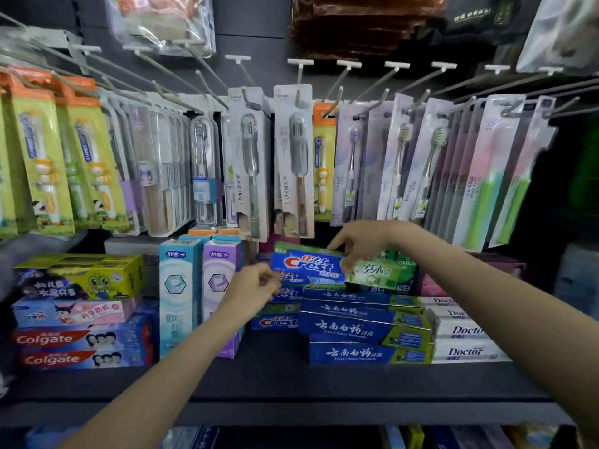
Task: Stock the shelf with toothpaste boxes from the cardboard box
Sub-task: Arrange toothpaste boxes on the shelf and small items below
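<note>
Right hand (359, 244) grips a glossy rectangular Crest toothpaste box (334, 265), blue and green carton, fingers curled over its top edge and thumb on its front face; the box sits tilted atop the Crest stack (285, 306). Left hand (251, 291), just below and left of the box, has loosely curled fingers holding nothing. Beneath the right hand lie flat blue cartons (363, 325) on the dark matte shelf (275, 377).

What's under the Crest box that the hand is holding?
More Crest boxes are stacked under the top Crest box, which the right hand grips. The left hand covers their left ends.
</note>
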A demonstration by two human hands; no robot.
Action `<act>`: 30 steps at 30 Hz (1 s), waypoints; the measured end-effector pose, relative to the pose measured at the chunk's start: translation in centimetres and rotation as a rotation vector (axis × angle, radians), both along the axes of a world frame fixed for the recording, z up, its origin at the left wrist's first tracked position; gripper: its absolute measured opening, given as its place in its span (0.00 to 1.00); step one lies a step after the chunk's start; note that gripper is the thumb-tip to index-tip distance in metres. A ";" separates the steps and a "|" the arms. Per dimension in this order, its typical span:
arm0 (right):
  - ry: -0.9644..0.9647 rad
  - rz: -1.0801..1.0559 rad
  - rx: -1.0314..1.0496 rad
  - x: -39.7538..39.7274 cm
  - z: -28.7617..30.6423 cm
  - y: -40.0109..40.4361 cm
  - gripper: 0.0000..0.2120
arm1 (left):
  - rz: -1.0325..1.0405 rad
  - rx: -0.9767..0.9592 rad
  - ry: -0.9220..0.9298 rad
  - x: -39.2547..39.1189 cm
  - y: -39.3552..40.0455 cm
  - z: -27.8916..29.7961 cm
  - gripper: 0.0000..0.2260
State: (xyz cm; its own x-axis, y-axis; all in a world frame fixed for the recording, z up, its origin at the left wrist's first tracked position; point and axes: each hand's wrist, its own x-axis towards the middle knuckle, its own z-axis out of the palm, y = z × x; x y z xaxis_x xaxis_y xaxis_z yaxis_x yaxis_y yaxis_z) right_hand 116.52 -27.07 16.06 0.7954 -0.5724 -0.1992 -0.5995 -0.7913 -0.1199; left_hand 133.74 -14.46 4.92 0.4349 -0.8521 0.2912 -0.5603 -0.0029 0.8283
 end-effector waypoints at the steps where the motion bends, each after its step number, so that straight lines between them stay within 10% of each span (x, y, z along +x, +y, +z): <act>1: 0.026 -0.009 -0.020 0.8 -0.5 -0.4 0.28 | 0.036 0.034 -0.105 0.4 -0.2 -0.7 0.05; 10: -0.257 -0.177 -0.433 7.4 -5.6 -2.8 0.17 | 0.094 0.206 -0.440 0.1 -3.3 -2.6 0.15; 16: -0.321 -0.195 -0.293 9.7 -6.6 -6.1 0.10 | 0.055 0.182 -0.695 0.4 -5.5 -3.0 0.25; 30: -0.432 -0.013 -0.513 7.3 -12.4 -2.0 0.14 | 0.066 0.237 -0.757 0.9 -6.4 -4.2 0.32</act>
State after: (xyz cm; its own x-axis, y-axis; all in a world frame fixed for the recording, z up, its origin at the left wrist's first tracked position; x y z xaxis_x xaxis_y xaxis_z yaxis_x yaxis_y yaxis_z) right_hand 123.85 -29.05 3.70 0.7349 -0.5199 0.4355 -0.5922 -0.8049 0.0385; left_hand 134.62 -20.88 0.68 0.2431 -0.9076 0.3424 -0.9631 -0.1840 0.1963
